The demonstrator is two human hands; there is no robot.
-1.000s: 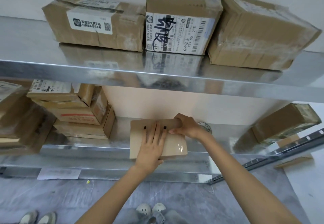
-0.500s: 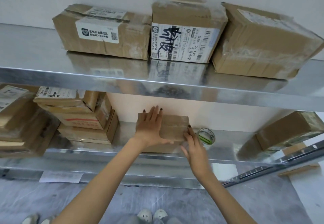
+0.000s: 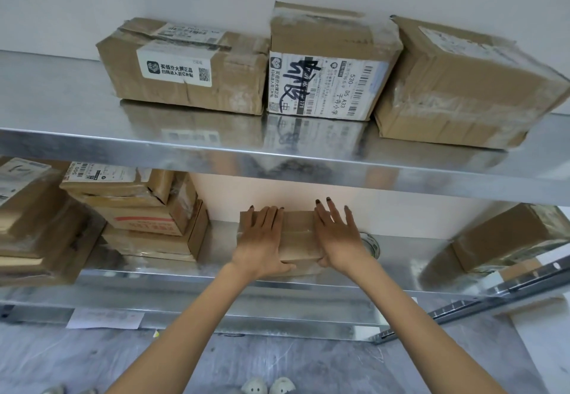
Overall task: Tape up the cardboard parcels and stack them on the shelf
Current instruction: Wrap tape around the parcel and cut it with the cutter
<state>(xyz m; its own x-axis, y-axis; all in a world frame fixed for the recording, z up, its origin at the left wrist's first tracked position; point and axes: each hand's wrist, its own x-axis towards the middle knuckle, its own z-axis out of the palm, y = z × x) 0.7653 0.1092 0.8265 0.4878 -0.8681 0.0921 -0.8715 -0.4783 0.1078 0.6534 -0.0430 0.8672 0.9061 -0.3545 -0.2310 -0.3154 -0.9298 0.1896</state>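
On the shelf (image 3: 410, 258), left hand (image 3: 262, 239) and right hand (image 3: 337, 236) lie flat-fingered atop the parcel (image 3: 297, 235)

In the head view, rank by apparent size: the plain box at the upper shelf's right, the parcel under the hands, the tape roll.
1. plain box
2. parcel, partly under the left hand and right hand
3. tape roll, mostly hidden
The box may be nearer the camera, so true sizes stay unsure.
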